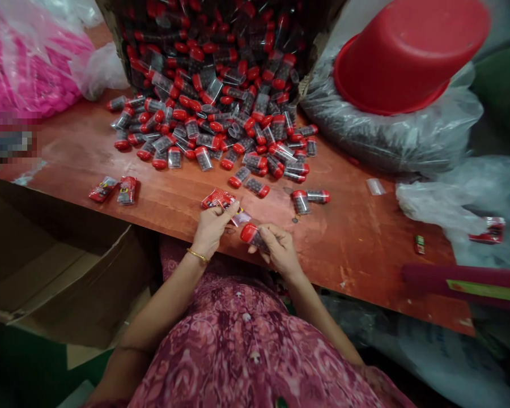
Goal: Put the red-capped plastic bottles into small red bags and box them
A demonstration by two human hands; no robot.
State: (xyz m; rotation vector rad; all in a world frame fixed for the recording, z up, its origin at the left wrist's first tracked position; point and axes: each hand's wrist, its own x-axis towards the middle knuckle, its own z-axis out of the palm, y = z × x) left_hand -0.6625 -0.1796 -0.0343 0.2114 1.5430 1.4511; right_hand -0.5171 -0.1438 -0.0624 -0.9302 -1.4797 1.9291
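My left hand is closed at the table's near edge on a red printed wrapper and a clear sleeve. My right hand pinches a small clear tube with a red cap, held just right of the left hand. A big heap of the same red-capped tubes spills from a tipped cardboard box onto the wooden table ahead of both hands. Two wrapped packs lie to the left.
An open cardboard box stands at the lower left. A red plastic basin rests on a clear bag of dark goods at the upper right. A bag of pink items sits at the upper left. More plastic bags crowd the right.
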